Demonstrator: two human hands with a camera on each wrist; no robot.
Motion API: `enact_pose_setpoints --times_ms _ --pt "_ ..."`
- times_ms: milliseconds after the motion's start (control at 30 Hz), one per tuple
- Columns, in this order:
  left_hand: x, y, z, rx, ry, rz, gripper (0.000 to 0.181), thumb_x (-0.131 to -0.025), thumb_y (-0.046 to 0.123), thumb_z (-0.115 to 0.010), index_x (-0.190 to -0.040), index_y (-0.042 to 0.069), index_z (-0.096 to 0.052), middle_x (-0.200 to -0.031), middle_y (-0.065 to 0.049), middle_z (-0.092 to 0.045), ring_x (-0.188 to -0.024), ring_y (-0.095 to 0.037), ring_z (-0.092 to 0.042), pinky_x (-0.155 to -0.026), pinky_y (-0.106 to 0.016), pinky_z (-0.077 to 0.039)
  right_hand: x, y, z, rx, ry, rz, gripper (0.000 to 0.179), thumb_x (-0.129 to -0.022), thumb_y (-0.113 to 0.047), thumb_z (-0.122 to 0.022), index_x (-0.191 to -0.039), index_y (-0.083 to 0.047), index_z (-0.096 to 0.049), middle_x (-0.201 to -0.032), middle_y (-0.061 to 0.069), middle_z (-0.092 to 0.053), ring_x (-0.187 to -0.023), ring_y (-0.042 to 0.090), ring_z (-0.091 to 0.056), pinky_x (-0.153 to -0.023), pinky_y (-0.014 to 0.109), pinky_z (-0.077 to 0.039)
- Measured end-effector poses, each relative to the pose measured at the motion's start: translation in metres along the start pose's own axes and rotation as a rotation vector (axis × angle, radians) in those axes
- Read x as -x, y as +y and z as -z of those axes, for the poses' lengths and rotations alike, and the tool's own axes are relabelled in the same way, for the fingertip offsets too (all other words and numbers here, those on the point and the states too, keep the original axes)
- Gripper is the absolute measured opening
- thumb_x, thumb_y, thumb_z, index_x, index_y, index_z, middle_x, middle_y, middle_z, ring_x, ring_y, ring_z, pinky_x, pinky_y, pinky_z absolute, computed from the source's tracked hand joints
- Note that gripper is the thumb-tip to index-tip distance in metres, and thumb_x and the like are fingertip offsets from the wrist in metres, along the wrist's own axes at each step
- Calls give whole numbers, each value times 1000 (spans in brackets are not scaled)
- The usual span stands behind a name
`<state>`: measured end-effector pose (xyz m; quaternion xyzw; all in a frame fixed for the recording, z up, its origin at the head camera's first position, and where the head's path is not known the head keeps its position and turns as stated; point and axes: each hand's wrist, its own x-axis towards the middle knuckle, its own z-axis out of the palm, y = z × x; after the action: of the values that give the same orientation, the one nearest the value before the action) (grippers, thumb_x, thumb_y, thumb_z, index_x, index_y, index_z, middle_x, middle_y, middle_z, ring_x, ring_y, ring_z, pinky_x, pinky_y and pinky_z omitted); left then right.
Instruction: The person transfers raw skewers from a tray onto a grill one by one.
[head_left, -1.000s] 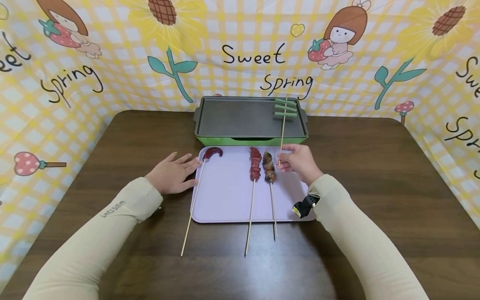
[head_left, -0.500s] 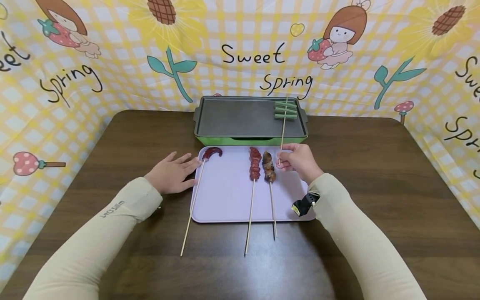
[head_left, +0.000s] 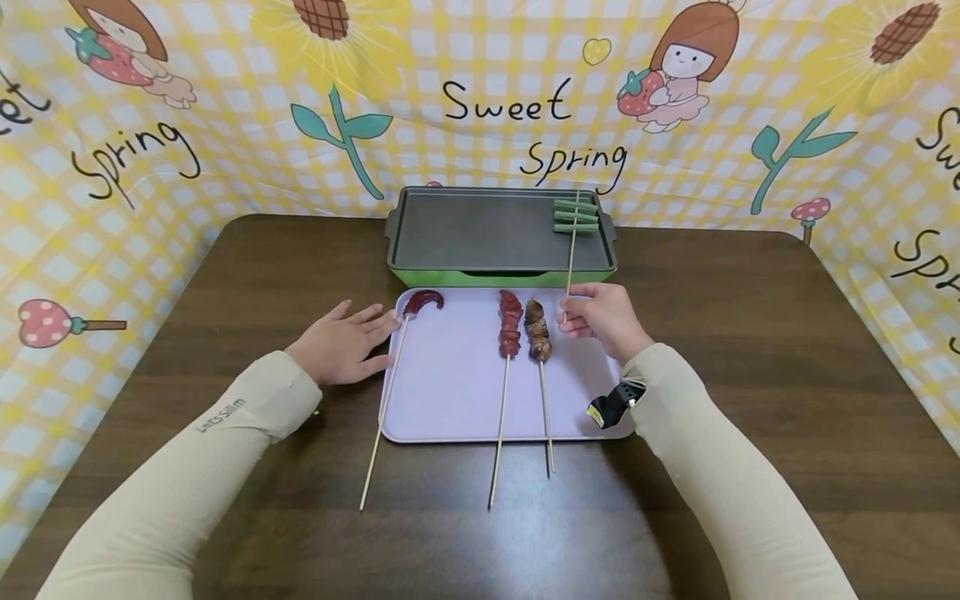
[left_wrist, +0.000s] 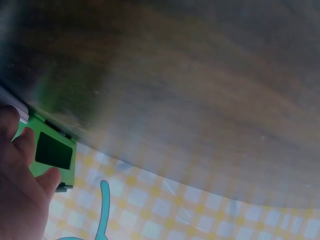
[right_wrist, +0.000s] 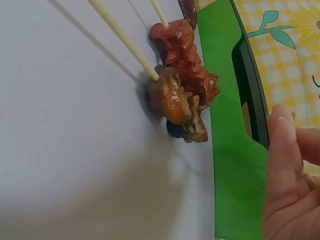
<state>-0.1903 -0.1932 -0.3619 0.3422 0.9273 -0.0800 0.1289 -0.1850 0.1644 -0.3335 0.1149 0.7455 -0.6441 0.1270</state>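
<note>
My right hand (head_left: 606, 321) pinches, thumb against fingers, the bare lower end of a thin, pale wooden skewer with three slim green batons (head_left: 575, 216). The batons lie crosswise at eleven o'clock from that hand, over the three o'clock side of a matte dark-grey rectangular griddle plate (head_left: 465, 229) with a raised rim, seated on a glossy green base (head_left: 427, 277). A black strapped device (head_left: 618, 404) sits at my right wrist.

My left hand (head_left: 341, 346) holds nothing; its fingers are straight and spread, the tips at the rim of a smooth lilac tray with rounded corners (head_left: 450, 383), at the tray's nine o'clock.

On that tray, at ten, a hook-shaped, glossy dark-red piece on a long stick (head_left: 425, 302) curls over. At twelve lies a skewer of lumpy, shiny red chunks (head_left: 510, 325); just beside it, at one, a skewer of folded amber-brown pieces with blackish patches (head_left: 537, 333). All three sticks reach past the near rim, over the dark wood-grained counter (head_left: 300, 517).

Beyond the griddle, at twelve, hangs softly creased yellow-and-white checked cloth (head_left: 480, 50).
</note>
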Motion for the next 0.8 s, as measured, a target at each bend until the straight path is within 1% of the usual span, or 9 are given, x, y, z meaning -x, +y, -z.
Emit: enact_pose_setpoints --times_ms 167,267,367,433,533,700,800 --pt "0 -1 0 4 20 -6 63 -99 43 -42 -146 2 -37 -151 -16 -34 -141 -35 -25 -110 -61 -13 3 0 2 -5 5 15 41 -97 -4 -53 -133 14 -46 -58 -2 -60 -47 4 -59 -49 19 -51" --pt "0 -1 -1 4 25 -10 63 -99 43 -43 -146 1 -37 -150 -16 -35 -141 -35 -26 -110 -61 -13 6 3 3 -9 16 16 43 -98 -11 -53 -133 13 -47 -57 -2 -61 -48 4 -60 -50 19 -52" --pt "0 -1 -1 -1 29 -15 63 -99 43 -43 -146 1 -38 -150 -16 -35 -140 -35 -27 -110 -61 -14 11 6 5 22 26 15 46 -99 -22 -53 -132 11 -49 -58 -2 -62 -49 5 -61 -53 20 -53" --pt "0 0 -1 -2 32 -18 63 -99 43 -43 -146 1 -38 -150 -16 -35 -140 -35 -27 -110 -61 -15 16 9 7 50 22 19 48 -99 -26 -54 -131 11 -50 -59 -1 -62 -51 6 -61 -54 21 -53" --pt "0 0 -1 2 33 -17 63 -99 43 -43 -145 1 -38 -150 -16 -35 -140 -35 -27 -110 -61 -14 24 12 11 86 4 28 48 -98 -25 -56 -128 12 -52 -61 -1 -64 -52 6 -62 -56 22 -54" --pt "1 0 -1 11 27 -14 62 -99 42 -43 -146 0 -38 -150 -17 -35 -140 -35 -26 -110 -61 -14 39 19 17 130 -17 34 44 -95 -19 -62 -126 11 -55 -67 3 -67 -55 9 -64 -58 25 -55" --pt "2 0 0 15 23 -14 63 -99 42 -43 -146 0 -37 -150 -17 -35 -140 -35 -26 -110 -61 -14 49 25 19 160 -56 31 43 -93 -15 -64 -126 12 -55 -69 5 -68 -56 11 -65 -58 28 -56"
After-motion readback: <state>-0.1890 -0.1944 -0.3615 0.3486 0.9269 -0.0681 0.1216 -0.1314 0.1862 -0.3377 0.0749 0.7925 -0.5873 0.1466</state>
